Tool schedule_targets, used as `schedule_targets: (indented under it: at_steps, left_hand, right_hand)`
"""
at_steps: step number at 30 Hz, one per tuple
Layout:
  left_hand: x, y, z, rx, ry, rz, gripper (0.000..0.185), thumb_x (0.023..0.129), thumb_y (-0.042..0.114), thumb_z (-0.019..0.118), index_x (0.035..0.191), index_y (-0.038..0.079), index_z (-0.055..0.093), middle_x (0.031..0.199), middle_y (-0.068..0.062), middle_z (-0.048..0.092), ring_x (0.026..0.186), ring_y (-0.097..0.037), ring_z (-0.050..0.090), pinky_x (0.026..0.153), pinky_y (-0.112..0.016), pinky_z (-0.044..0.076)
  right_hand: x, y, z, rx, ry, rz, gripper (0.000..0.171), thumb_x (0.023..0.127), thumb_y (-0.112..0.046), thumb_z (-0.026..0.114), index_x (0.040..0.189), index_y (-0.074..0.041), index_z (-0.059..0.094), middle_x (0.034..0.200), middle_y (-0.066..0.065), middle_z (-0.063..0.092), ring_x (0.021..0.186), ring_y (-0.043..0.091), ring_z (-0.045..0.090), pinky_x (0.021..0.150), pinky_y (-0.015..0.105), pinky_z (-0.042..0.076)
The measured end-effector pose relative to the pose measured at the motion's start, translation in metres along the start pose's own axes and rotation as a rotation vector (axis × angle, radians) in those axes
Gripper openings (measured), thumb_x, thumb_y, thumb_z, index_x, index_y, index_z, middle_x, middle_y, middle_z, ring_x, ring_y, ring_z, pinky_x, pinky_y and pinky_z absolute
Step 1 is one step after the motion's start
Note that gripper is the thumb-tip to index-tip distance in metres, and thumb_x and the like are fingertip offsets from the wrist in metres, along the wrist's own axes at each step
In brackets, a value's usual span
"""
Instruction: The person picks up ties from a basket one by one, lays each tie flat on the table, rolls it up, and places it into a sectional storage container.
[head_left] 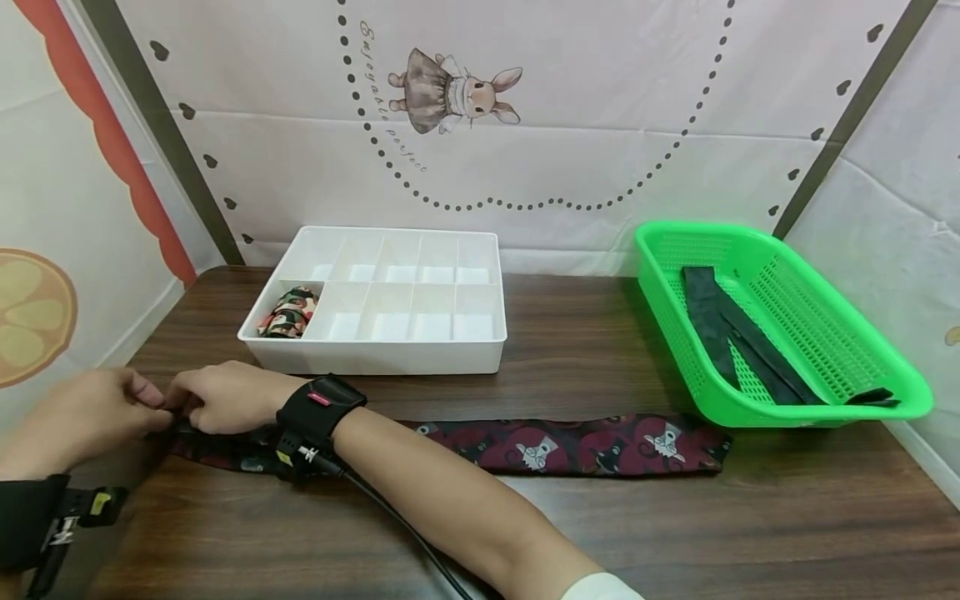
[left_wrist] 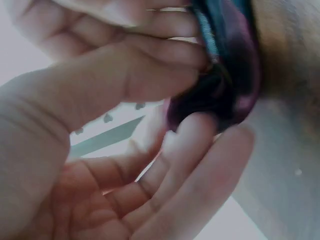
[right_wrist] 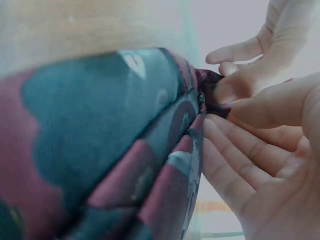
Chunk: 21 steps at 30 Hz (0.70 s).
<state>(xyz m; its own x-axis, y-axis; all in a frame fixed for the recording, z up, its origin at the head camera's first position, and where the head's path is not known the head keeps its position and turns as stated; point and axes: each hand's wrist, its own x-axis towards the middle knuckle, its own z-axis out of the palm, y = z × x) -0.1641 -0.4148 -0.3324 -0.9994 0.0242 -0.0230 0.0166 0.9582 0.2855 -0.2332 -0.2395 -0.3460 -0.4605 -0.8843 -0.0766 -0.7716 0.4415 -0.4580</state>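
Note:
A long dark red cloth strip with black patches and pale animal figures lies across the table in front of the white box. My left hand pinches its left end between thumb and fingers. Close beside it, my right hand pinches the same end, and its forearm crosses over the strip. In the left wrist view the strip's end looks folded, with a stitched edge between the fingers. Gathered folds run along the cloth in the right wrist view. Some of the fingertips are hidden by cloth and hands.
The white divided box stands behind the strip; a rolled patterned cloth sits in its front left compartment. At the right, a green basket holds black cloth strips. Printed sheets hang behind and at the sides.

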Motion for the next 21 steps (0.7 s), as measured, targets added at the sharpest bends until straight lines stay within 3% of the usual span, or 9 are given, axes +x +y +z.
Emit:
schedule_targets:
  at_steps: [5,8,10,12,15,17,21]
  left_hand:
    - [0.003,0.007,0.009,0.026,0.059,0.034,0.039,0.081,0.013,0.08,0.062,0.013,0.047,0.06,0.004,0.04,0.057,-0.018,0.04,0.056,-0.036,0.033]
    - [0.004,0.012,0.01,0.018,0.054,0.026,0.044,0.081,0.014,0.079,0.06,0.017,0.04,0.058,0.006,0.034,0.056,-0.018,0.036,0.057,-0.036,0.03]
    - [0.005,0.012,0.009,0.008,0.029,0.012,0.041,0.082,0.015,0.078,0.061,0.016,0.043,0.058,0.005,0.037,0.056,-0.018,0.038,0.057,-0.036,0.031]
    - [0.006,0.013,0.004,-0.019,-0.026,-0.003,0.029,0.086,0.015,0.076,0.068,0.004,0.055,0.06,0.005,0.049,0.056,-0.018,0.047,0.056,-0.036,0.037]
    - [0.008,0.012,-0.001,-0.058,-0.097,-0.022,0.035,0.093,0.016,0.073,0.095,-0.018,0.062,0.068,0.0,0.065,0.061,-0.019,0.061,0.059,-0.04,0.049]
    - [0.007,0.011,-0.004,-0.065,-0.126,-0.026,0.043,0.096,0.015,0.072,0.109,-0.024,0.06,0.072,-0.002,0.07,0.063,-0.02,0.066,0.061,-0.041,0.052]
    - [0.004,0.007,-0.002,-0.022,-0.139,-0.044,0.032,0.097,0.022,0.073,0.089,-0.008,0.07,0.066,0.002,0.064,0.061,-0.017,0.059,0.058,-0.037,0.046]
  right_hand:
    - [-0.002,0.0,0.0,-0.024,0.06,-0.007,0.033,0.109,-0.017,0.058,0.141,-0.018,0.061,0.123,-0.015,0.064,0.1,-0.008,0.052,0.09,0.004,0.035]
    - [-0.003,0.001,-0.001,-0.07,0.074,-0.03,0.035,0.109,-0.017,0.058,0.143,-0.018,0.061,0.127,-0.015,0.064,0.104,-0.008,0.052,0.094,0.004,0.034]
    - [-0.003,0.002,-0.001,-0.107,0.065,-0.038,0.036,0.108,-0.017,0.059,0.145,-0.019,0.061,0.127,-0.015,0.064,0.105,-0.008,0.052,0.094,0.005,0.034]
    - [-0.004,0.003,-0.002,-0.138,0.052,-0.037,0.04,0.108,-0.018,0.059,0.148,-0.02,0.059,0.126,-0.015,0.064,0.103,-0.006,0.052,0.093,0.006,0.035]
    - [-0.006,0.002,-0.003,-0.172,0.029,-0.032,0.041,0.108,-0.02,0.059,0.15,-0.022,0.059,0.123,-0.016,0.064,0.101,-0.004,0.052,0.092,0.007,0.037]
    - [-0.007,0.001,-0.004,-0.181,0.013,-0.022,0.038,0.108,-0.02,0.059,0.146,-0.023,0.063,0.118,-0.016,0.065,0.099,-0.004,0.053,0.09,0.008,0.038]
    - [-0.008,-0.001,-0.004,-0.181,-0.013,0.001,0.027,0.108,-0.021,0.061,0.133,-0.024,0.071,0.11,-0.017,0.065,0.096,-0.004,0.054,0.087,0.009,0.038]
